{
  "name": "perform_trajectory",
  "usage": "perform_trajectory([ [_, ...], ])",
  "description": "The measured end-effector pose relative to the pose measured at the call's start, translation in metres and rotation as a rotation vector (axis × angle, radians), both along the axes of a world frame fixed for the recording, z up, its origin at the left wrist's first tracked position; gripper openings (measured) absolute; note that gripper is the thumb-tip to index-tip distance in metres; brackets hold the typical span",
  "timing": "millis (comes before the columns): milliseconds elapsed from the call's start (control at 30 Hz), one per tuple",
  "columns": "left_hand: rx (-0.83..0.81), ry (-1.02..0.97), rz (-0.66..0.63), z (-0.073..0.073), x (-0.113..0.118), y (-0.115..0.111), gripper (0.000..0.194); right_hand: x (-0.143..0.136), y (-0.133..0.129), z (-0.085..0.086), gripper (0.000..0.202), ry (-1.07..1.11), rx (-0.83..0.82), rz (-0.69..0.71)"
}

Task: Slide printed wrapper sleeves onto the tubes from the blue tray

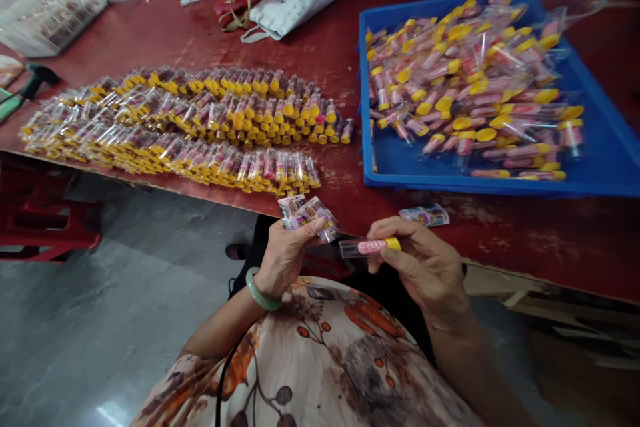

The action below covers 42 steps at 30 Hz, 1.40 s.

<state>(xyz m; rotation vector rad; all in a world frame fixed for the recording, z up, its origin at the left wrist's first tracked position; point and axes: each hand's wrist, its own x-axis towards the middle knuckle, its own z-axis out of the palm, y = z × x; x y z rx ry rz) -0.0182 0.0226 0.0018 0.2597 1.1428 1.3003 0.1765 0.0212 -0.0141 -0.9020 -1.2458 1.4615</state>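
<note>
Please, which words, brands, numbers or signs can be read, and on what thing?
None can be read; these are too small or blurred:
Dark print, white rectangular package
Small marks, white-and-green bag
Print, small colourful cards in the left hand
Print, colourful flat piece near the blue plastic tray

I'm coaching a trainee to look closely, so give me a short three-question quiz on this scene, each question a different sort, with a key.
1. True or false: the jumbled tubes lie in a tray, while the lined-up tubes lie directly on the red table.
2. What colour is the cap on the clear tube in the right hand? a) blue b) yellow c) green
3. What does the left hand hold?

Key: 1 true; 2 b; 3 small printed pieces.
</note>
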Motion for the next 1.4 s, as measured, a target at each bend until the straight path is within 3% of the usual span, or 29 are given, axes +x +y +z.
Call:
perform_trajectory([
  [333, -0.021, -0.072, 0.0, 0.005, 0.007, -0.005, 0.037, -0.007, -0.012, 0.009, 0.016, -0.008, 0.174, -0.085],
  [567, -0.009, -0.117, 0.002, 0.006, 0.011, -0.009, 0.038, -0.011, -0.025, -0.001, 0.021, -0.17, 0.362, -0.292],
  [767, -0.015, -0.11, 0.017, 0.005, 0.014, -0.01, 0.034, -0.01, -0.028, 0.011, 0.019, -0.252, 0.471, -0.343],
  [1000, 0.001, -0.051, -0.037, 0.012, 0.016, -0.017, 0.032, -0.012, -0.032, 0.005, 0.038, -0.491, 0.787, -0.365],
  [1100, -0.002, -0.017, 0.024, 0.009, 0.015, -0.012, 0.032, -0.015, -0.031, 0.003, 0.04, -0.607, 0.916, -0.391],
  [1300, -0.039, 0.015, 0.083, 0.006, 0.017, -0.013, 0.038, -0.026, -0.034, 0.0, 0.03, -0.453, 0.8, -0.465],
  [1400, -0.056, 0.024, 0.087, 0.005, 0.016, -0.015, 0.039, -0.03, -0.038, -0.007, 0.037, -0.575, 0.911, -0.461],
])
